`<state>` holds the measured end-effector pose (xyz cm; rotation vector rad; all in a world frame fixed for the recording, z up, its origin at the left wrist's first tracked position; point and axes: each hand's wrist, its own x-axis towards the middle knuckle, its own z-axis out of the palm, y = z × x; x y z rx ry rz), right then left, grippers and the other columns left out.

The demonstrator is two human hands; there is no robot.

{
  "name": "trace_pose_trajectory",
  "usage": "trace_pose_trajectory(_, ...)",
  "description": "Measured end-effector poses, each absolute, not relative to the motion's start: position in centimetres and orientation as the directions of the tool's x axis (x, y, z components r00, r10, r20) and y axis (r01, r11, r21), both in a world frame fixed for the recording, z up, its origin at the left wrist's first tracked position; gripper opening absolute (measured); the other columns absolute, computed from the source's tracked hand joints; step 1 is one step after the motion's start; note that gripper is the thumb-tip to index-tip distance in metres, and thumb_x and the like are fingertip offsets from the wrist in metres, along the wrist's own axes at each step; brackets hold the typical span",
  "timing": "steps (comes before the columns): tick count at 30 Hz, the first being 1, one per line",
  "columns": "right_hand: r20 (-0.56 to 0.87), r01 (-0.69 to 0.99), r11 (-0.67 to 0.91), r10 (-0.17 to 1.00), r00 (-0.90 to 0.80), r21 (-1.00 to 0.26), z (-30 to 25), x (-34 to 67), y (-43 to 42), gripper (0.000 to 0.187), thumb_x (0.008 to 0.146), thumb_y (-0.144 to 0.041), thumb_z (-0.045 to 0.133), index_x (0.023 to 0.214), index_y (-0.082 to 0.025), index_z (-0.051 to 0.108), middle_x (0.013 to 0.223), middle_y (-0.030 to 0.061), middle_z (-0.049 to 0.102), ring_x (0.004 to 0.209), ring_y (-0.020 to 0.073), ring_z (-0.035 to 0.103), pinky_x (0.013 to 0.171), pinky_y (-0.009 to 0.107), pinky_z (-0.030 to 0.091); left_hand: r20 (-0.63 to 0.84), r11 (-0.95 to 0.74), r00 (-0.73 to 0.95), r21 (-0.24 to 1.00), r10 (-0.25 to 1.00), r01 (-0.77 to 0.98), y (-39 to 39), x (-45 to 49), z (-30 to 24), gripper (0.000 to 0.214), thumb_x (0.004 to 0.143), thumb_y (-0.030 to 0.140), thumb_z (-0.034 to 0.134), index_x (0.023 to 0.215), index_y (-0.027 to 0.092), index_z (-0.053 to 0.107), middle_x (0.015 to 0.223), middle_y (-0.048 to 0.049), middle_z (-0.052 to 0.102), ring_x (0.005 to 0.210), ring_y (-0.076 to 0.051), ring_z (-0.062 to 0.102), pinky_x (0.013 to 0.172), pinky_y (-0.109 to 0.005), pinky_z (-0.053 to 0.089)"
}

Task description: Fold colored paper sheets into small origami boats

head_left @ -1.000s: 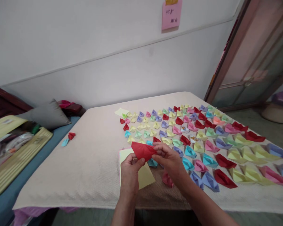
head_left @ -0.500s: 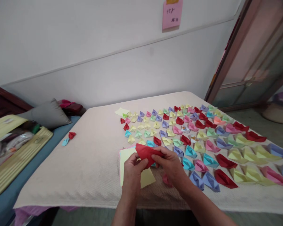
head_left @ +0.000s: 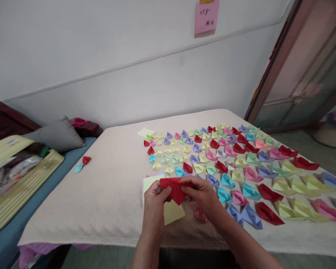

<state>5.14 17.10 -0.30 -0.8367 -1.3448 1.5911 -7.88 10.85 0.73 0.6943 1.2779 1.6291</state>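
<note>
A folded piece of red paper (head_left: 177,189) is held between both hands, its straight edge on top and a point hanging down. My left hand (head_left: 156,198) pinches its left side with the thumb in front. On the right side, my right hand (head_left: 201,192) grips it, thumb also in front. Below the hands lies a stack of pale yellow paper sheets (head_left: 173,213), partly covered by the left hand. A red folded paper piece (head_left: 199,213) rests on the cloth under my right wrist, partly hidden.
Rows of coloured paper boats (head_left: 251,191) cover the right of the cloth-covered table (head_left: 109,194). Two small folded pieces, one red (head_left: 86,160), lie at the left. An open yellow case (head_left: 28,186) and a grey cushion (head_left: 54,134) are beyond the left edge.
The red paper has turned from a tilted position, its long edge now level and its point facing down. Both hands still hold it, having shifted slightly along it.
</note>
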Motion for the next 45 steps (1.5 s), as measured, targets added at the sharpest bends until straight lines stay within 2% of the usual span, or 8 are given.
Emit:
trace_pose_trajectory(8, 0.089, -0.238, -0.013, 0.907, -0.411, -0.971, -0.3, 5.9, 17.7, 0.013, 0.068, -0.019, 0.062, 0.068, -0.023, 0.074, 0.059, -0.0027, 0.062, 0.051, 0.0116, 0.049, 0.051, 0.024, 0.040, -0.072, -0.011, -0.449, 0.984, 0.890, -0.179, 10.5, -8.3, 1.8, 0.050, 0.076, 0.026, 0.063, 0.124, 0.017, 0.054, 0.054, 0.0027, 0.062, 0.049, -0.012, 0.056, 0.052, -0.022, 0.041)
trace_pose_trajectory(12, 0.111, -0.200, 0.034, 0.915, -0.387, -0.979, -0.4, 6.0, 18.0, 0.012, 0.069, -0.019, 0.061, 0.065, -0.022, 0.073, 0.057, -0.0026, 0.060, 0.055, 0.0131, 0.050, 0.054, 0.025, 0.040, -0.012, -0.031, -0.428, 0.995, 0.904, -0.092, 10.5, -8.8, 1.1, 0.022, 0.079, 0.025, 0.059, 0.094, 0.015, 0.070, 0.060, -0.0023, 0.066, 0.056, -0.014, 0.060, 0.055, -0.024, 0.044)
trace_pose_trajectory(15, 0.096, -0.162, 0.034, 0.916, -0.389, -0.986, -0.3, 6.2, 18.1, 0.013, 0.069, -0.017, 0.060, 0.067, -0.021, 0.072, 0.058, -0.0026, 0.059, 0.057, 0.0133, 0.051, 0.055, 0.025, 0.040, -0.005, -0.023, -0.426, 0.998, 0.905, -0.059, 10.5, -8.9, 0.8, 0.013, 0.076, 0.018, 0.058, 0.078, 0.015, 0.070, 0.062, -0.0018, 0.067, 0.060, -0.014, 0.060, 0.058, -0.023, 0.044)
trace_pose_trajectory(22, 0.129, -0.141, 0.074, 0.891, -0.435, -0.987, 0.3, 6.5, 18.2, 0.019, 0.079, -0.029, 0.059, 0.065, -0.018, 0.067, 0.062, -0.0004, 0.059, 0.063, 0.0142, 0.051, 0.060, 0.026, 0.039, -0.035, 0.006, -0.439, 0.998, 0.898, -0.068, 10.6, -8.9, 0.8, 0.007, 0.070, 0.021, 0.067, 0.074, 0.016, 0.070, 0.061, 0.0024, 0.061, 0.058, -0.010, 0.051, 0.056, -0.020, 0.038)
trace_pose_trajectory(28, 0.190, -0.142, 0.146, 0.903, -0.385, -0.979, -0.5, 6.2, 18.5, 0.005, 0.071, -0.022, 0.065, 0.071, -0.020, 0.069, 0.064, -0.0009, 0.061, 0.062, 0.0146, 0.051, 0.059, 0.026, 0.038, -0.033, -0.025, -0.457, 0.992, 0.889, -0.121, 11.1, -8.5, 0.5, 0.010, 0.063, 0.018, 0.072, 0.071, 0.017, 0.066, 0.059, 0.0048, 0.059, 0.055, -0.008, 0.047, 0.054, -0.018, 0.034)
trace_pose_trajectory(36, 0.149, -0.099, 0.118, 0.897, -0.416, -0.988, -1.2, 6.0, 18.5, 0.021, 0.069, -0.021, 0.064, 0.089, -0.022, 0.066, 0.068, -0.0015, 0.063, 0.061, 0.0157, 0.054, 0.057, 0.026, 0.041, -0.044, -0.019, -0.448, 0.991, 0.893, -0.135, 10.8, -8.8, 0.2, 0.019, 0.067, 0.017, 0.070, 0.086, 0.017, 0.064, 0.069, 0.0018, 0.064, 0.059, -0.011, 0.054, 0.056, -0.021, 0.040)
trace_pose_trajectory(41, 0.255, 0.133, 0.326, 0.889, -0.379, -0.936, -0.7, 6.2, 18.3, 0.013, 0.073, -0.017, 0.058, 0.082, -0.022, 0.067, 0.072, 0.0002, 0.065, 0.068, 0.0173, 0.057, 0.064, 0.028, 0.041, 0.124, -0.018, -0.501, 0.977, 0.857, 0.211, 10.9, -8.9, 0.0, 0.015, 0.072, 0.015, 0.063, 0.086, 0.020, 0.066, 0.080, 0.0004, 0.066, 0.076, -0.015, 0.058, 0.071, -0.025, 0.043)
trace_pose_trajectory(45, 0.382, 0.140, 0.459, 0.845, -0.373, -0.877, -0.3, 6.4, 18.5, 0.009, 0.074, -0.017, 0.059, 0.068, -0.021, 0.064, 0.077, 0.0032, 0.063, 0.076, 0.0194, 0.058, 0.071, 0.030, 0.042, 0.296, -0.037, -0.467, 0.872, 0.833, 0.487, 10.9, -8.9, 0.3, 0.009, 0.076, 0.015, 0.061, 0.079, 0.021, 0.066, 0.076, 0.0012, 0.064, 0.075, -0.016, 0.057, 0.072, -0.027, 0.042)
